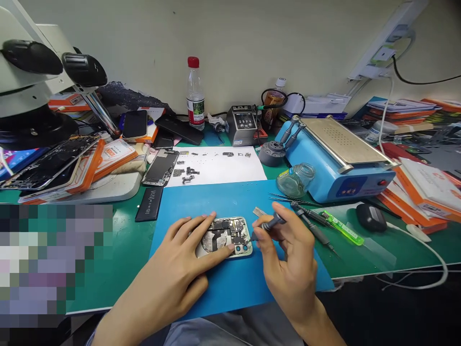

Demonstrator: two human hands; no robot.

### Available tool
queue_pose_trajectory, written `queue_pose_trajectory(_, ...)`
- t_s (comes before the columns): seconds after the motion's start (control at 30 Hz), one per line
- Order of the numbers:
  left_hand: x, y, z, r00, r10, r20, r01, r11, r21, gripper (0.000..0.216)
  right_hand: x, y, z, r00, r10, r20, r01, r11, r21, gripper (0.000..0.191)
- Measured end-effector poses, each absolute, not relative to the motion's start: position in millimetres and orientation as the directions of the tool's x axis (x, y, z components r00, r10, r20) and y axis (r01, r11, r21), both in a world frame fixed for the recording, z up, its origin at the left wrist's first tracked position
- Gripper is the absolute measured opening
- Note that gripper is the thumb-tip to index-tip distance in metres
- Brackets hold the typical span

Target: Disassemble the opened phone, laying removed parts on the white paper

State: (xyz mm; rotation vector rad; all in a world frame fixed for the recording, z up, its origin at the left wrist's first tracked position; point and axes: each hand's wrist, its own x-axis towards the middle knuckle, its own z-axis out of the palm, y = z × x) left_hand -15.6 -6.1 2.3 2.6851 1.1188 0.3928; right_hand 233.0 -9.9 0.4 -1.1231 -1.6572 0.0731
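An opened smartphone lies on the blue mat, its inner parts bare and two camera lenses at the lower right. My left hand rests over its left part with fingers spread, the index fingertip beside the lenses and another at the upper edge. In the pinched fingers of my right hand is a small dark screwdriver, slanting down toward the phone's right edge. Whether its tip touches the phone is hard to make out. A small metal piece lies just behind that hand.
Small phone parts lie on white paper, beside a detached screen and a black battery. Tweezers, a glass jar, a green cutter and a blue heating plate are rightward. A microscope stands left.
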Motion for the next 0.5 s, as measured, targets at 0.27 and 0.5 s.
queue_pose_trajectory(0.27,-13.2,-5.6,5.6,0.671,0.725,0.156,0.667,-0.682,0.301,0.085,231.6,-4.9,-7.8,-0.022,0.684,0.729,0.679,0.546,-0.491,0.069)
queue_pose_trajectory(0.5,-14.0,-4.8,7.0,0.667,0.73,0.147,0.67,-0.674,0.311,0.088,229.6,-5.9,-5.2,-0.051,0.691,0.721,0.722,0.524,-0.451,0.07)
